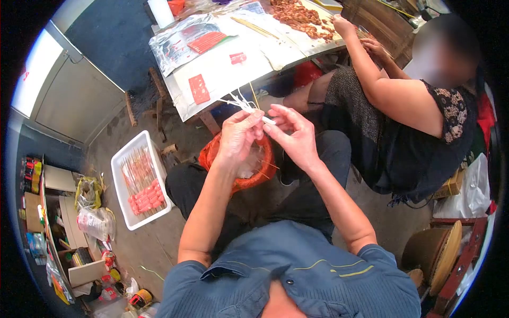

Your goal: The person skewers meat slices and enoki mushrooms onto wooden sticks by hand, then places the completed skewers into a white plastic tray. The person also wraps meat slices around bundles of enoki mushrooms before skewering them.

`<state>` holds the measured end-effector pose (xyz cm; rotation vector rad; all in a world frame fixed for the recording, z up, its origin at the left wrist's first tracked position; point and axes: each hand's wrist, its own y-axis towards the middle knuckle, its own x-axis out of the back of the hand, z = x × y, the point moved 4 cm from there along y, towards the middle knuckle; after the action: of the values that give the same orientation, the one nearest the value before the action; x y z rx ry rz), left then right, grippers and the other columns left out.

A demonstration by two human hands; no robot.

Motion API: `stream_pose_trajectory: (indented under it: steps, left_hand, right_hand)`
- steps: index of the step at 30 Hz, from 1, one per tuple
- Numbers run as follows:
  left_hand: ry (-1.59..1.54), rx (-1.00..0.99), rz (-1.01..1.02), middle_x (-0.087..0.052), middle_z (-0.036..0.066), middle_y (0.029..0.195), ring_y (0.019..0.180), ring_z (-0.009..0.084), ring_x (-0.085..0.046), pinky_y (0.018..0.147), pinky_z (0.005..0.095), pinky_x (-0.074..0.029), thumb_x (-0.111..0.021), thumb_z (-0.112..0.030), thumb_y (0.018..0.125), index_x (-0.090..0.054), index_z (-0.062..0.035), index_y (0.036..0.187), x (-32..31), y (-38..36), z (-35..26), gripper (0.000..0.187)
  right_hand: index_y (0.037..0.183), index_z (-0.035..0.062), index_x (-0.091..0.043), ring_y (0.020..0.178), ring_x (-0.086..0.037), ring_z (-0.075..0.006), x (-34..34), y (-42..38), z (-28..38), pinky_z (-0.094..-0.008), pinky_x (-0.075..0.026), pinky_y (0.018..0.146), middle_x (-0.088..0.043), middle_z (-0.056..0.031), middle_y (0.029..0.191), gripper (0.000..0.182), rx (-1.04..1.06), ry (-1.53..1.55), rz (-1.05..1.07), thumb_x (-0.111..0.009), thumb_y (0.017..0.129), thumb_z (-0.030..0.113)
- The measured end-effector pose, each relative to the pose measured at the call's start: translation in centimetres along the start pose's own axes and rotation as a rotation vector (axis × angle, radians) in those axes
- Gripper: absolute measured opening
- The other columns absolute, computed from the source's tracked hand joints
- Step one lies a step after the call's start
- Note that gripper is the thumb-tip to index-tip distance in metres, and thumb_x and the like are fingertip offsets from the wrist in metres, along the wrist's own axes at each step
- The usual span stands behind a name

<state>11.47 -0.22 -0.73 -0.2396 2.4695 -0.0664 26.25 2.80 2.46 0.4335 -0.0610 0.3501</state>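
Observation:
My left hand (pixel 241 135) is closed on a bunch of thin white strands (pixel 241 102), which fan out past the fingertips. A thin wooden skewer (pixel 254 94) rises beside them. At the other end a thicker white piece (pixel 269 121) sticks out toward my right hand (pixel 294 137). The right fingers are curled, with the thumb at this white piece. Below both hands, between my knees, stands an orange-red bucket (pixel 238 184) with whitish stuff and some skewers in it.
A white tray (pixel 117 183) of skewered pink pieces lies on the floor at left. The table (pixel 185 108) ahead bears red packets (pixel 199 88), foil packaging (pixel 177 45) and brown-red meat pieces (pixel 302 18). A co-worker (pixel 392 106) sits at right. Cluttered shelves (pixel 58 222) line the left.

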Motion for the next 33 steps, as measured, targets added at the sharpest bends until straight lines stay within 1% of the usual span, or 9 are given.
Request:
stream_pose_trajectory:
  steps: [4, 11, 18, 20, 22, 24, 26, 28, 33]
  left_hand:
    - [-0.148, 0.034, -0.073, -0.065, 0.004, 0.082, 0.066, 0.0082, -0.053, 0.060, 0.0235, -0.044, -0.064, -0.011, 0.092, -0.066, -0.0005, 0.098, -1.4, -1.2, 0.7, 0.012]
    - [-0.229, 0.080, -0.002, -0.044, -0.008, 0.063, 0.056, 0.0055, -0.041, 0.051, 0.0237, -0.034, -0.064, -0.018, 0.093, -0.061, -0.0067, 0.087, -0.9, -1.4, 2.6, 0.013]
    - [-0.249, 0.159, -0.046, -0.053, -0.006, 0.068, 0.060, 0.0075, -0.048, 0.053, 0.0225, -0.038, -0.069, -0.022, 0.090, -0.064, -0.0060, 0.093, -0.9, -3.1, 2.4, 0.017]
    - [0.216, 0.066, -0.269, -0.061, -0.003, 0.076, 0.066, 0.0068, -0.054, 0.058, 0.0208, -0.042, -0.070, -0.018, 0.089, -0.067, -0.0045, 0.098, 1.3, -4.5, 1.9, 0.017]
    - [0.604, -0.356, -0.390, -0.068, 0.000, 0.089, 0.069, 0.0054, -0.055, 0.062, 0.0208, -0.044, -0.069, -0.008, 0.087, -0.070, -0.0025, 0.096, 2.0, -5.2, -0.2, 0.011]
    - [0.846, -0.547, -0.289, -0.066, -0.001, 0.085, 0.069, 0.0057, -0.054, 0.062, 0.0226, -0.044, -0.069, -0.007, 0.086, -0.070, -0.0008, 0.097, 1.3, -5.3, -2.5, 0.013]
    - [1.170, -0.658, -0.064, -0.055, 0.006, 0.070, 0.066, 0.0128, -0.055, 0.059, 0.0283, -0.044, -0.070, -0.005, 0.081, -0.069, -0.0002, 0.098, -2.5, -5.7, -5.3, 0.018]
    - [1.299, -0.650, 0.199, -0.053, 0.009, 0.069, 0.064, 0.0198, -0.057, 0.059, 0.0315, -0.045, -0.071, -0.006, 0.077, -0.069, -0.0013, 0.097, -2.9, -4.7, -4.7, 0.021]
    - [1.468, -0.611, 0.368, -0.056, 0.011, 0.070, 0.066, 0.0255, -0.059, 0.059, 0.0349, -0.047, -0.070, -0.007, 0.073, -0.070, -0.0023, 0.091, -2.9, -3.4, -3.3, 0.019]
  right_hand:
    - [0.107, -0.0019, -0.067, 0.081, -0.067, -0.0169, -0.6, -0.1, 0.7, -0.0286, -0.054, 0.069, -0.068, -0.0117, 0.097, 0.029, 0.137, -0.150, 0.045, -0.073, 0.081, 0.007]
    - [0.092, -0.0009, -0.069, 0.074, -0.068, -0.0190, -0.4, -0.7, 0.8, -0.0282, -0.052, 0.065, -0.068, -0.0120, 0.082, 0.014, 0.189, -0.172, -0.050, -0.072, 0.079, 0.004]
    - [0.080, -0.0009, -0.069, 0.065, -0.064, -0.0111, 0.5, -0.1, 0.3, -0.0250, -0.049, 0.058, -0.067, -0.0083, 0.075, 0.006, 0.036, -0.129, -0.017, -0.068, 0.076, 0.003]
    - [0.078, -0.0005, -0.068, 0.063, -0.062, -0.0103, 1.3, 0.1, -0.7, -0.0246, -0.048, 0.058, -0.067, -0.0072, 0.072, 0.006, 0.006, -0.143, -0.017, -0.067, 0.074, 0.004]
    - [0.077, -0.0003, -0.067, 0.062, -0.062, -0.0104, 1.7, 0.2, -1.2, -0.0252, -0.048, 0.057, -0.067, -0.0075, 0.072, 0.007, -0.047, -0.159, 0.028, -0.068, 0.073, 0.005]
    - [0.076, 0.0002, -0.067, 0.062, -0.063, -0.0124, 1.8, 0.0, -1.1, -0.0273, -0.049, 0.058, -0.066, -0.0087, 0.072, 0.008, -0.064, -0.204, 0.069, -0.068, 0.072, 0.007]
    - [0.076, 0.0006, -0.067, 0.063, -0.063, -0.0156, 1.1, -0.2, -0.4, -0.0297, -0.049, 0.059, -0.066, -0.0103, 0.071, 0.009, -0.036, -0.292, 0.228, -0.068, 0.071, 0.008]
    - [0.076, 0.0005, -0.067, 0.063, -0.063, -0.0168, 0.8, -0.4, -0.1, -0.0307, -0.049, 0.059, -0.065, -0.0108, 0.070, 0.009, -0.005, -0.279, 0.255, -0.068, 0.070, 0.008]
    - [0.077, 0.0001, -0.067, 0.063, -0.063, -0.0182, 0.7, -0.4, 0.4, -0.0316, -0.048, 0.059, -0.065, -0.0119, 0.070, 0.010, 0.050, -0.297, 0.297, -0.067, 0.070, 0.008]
